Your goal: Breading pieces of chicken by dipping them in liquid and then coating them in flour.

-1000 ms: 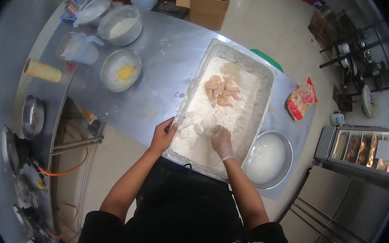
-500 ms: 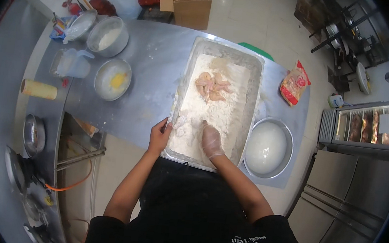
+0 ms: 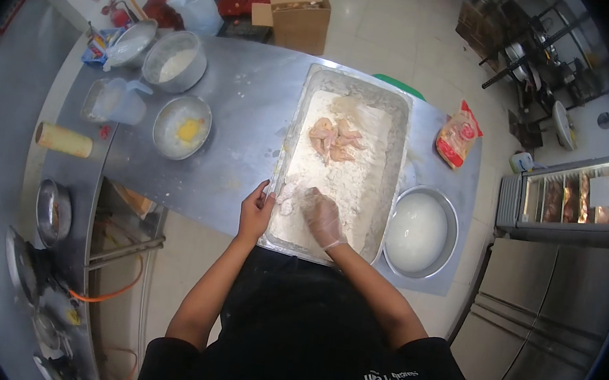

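Observation:
A deep metal tray point(image 3: 395, 136) of white flour point(image 3: 356, 188) lies lengthwise before me on the steel table. My bare left hand point(image 3: 255, 211) is closed on its left rim near the front corner. Over the flour in the front part, my right hand point(image 3: 323, 220), in a clear plastic glove, has its fingers curled downward. What they hold, if anything, is hidden. Flour-coated lumps point(image 3: 289, 196) lie just left of those fingertips. Farther back, several raw chicken pieces point(image 3: 335, 140), pale pink and only lightly floured, sit grouped on the flour.
Right of the tray stands a round pan of whitish liquid point(image 3: 417, 234), with a red and yellow bag point(image 3: 459, 135) behind it. At left are a bowl with yellow powder point(image 3: 181, 128), a pot of flour point(image 3: 176, 62), a plastic jug point(image 3: 124, 101) and a yellowish roll point(image 3: 64, 140).
My right hand has shifted slightly left through the flour, toward the coated lumps. The left hand keeps its place on the tray's rim. The whole view has shifted slightly.

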{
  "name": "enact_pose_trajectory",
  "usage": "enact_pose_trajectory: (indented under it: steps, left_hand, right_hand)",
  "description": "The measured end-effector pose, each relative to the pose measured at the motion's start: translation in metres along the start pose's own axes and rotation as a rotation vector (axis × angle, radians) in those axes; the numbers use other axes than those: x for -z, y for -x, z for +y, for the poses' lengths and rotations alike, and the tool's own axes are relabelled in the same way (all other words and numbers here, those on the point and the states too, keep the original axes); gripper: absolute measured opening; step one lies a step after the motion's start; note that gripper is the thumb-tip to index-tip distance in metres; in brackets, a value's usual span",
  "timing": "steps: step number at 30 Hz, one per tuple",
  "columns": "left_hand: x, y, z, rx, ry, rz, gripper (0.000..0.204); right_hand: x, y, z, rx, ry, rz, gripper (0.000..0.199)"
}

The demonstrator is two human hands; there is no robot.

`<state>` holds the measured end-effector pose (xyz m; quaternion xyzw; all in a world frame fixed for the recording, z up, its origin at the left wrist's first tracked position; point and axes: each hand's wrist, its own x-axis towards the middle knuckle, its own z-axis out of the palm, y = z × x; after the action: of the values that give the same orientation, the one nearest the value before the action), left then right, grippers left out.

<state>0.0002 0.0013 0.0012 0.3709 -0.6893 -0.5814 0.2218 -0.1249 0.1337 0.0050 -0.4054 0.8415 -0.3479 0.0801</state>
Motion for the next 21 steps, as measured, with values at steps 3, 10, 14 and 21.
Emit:
enact_pose_trajectory:
  steps: [3,10,14,21]
  left_hand:
    - [0.002,0.000,0.006,-0.026,-0.077,-0.019,0.041]
    - [0.030,-0.004,0.003,-0.122,-0.223,-0.211,0.048]
    - [0.083,-0.020,-0.011,-0.071,-0.210,-0.170,0.049]
    - [0.173,-0.040,-0.046,0.044,-0.174,-0.023,0.047]
  right_hand:
    - [-0.010,-0.007,-0.021,-0.048,-0.058,-0.088,0.023]
    - [-0.037,-0.007,-0.037,-0.024,0.148,-0.119,0.016]
    - [-0.059,-0.006,-0.034,0.018,0.540,-0.013,0.011]
    - [-0.056,-0.027,-0.035,0.047,0.610,-0.164,0.008]
